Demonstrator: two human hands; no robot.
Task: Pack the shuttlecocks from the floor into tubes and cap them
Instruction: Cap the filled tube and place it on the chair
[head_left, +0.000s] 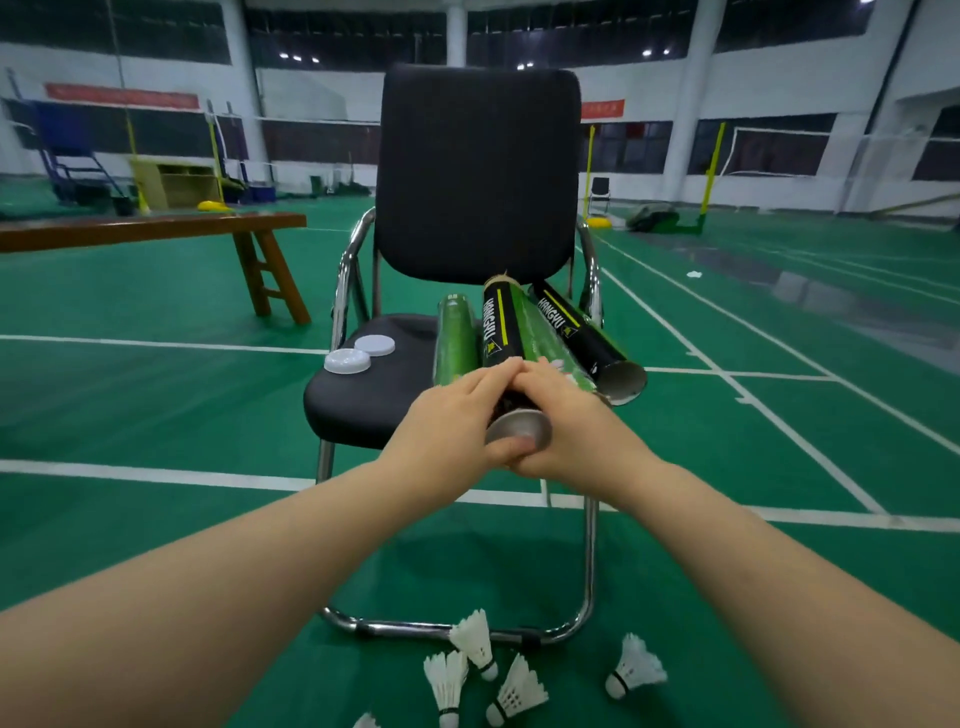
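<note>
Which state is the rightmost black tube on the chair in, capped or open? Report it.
Open at the near end: the rightmost black tube shows a bare, hollow mouth there. Its far end is hidden.

Both forearms are bare to the frame edge, and the left hand (447, 426) and right hand (571, 431) wear nothing.

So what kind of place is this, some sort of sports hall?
Most likely an indoor badminton hall: green court flooring with white lines, a net on yellow posts in the background, and loose shuttlecocks by the chair.
</note>
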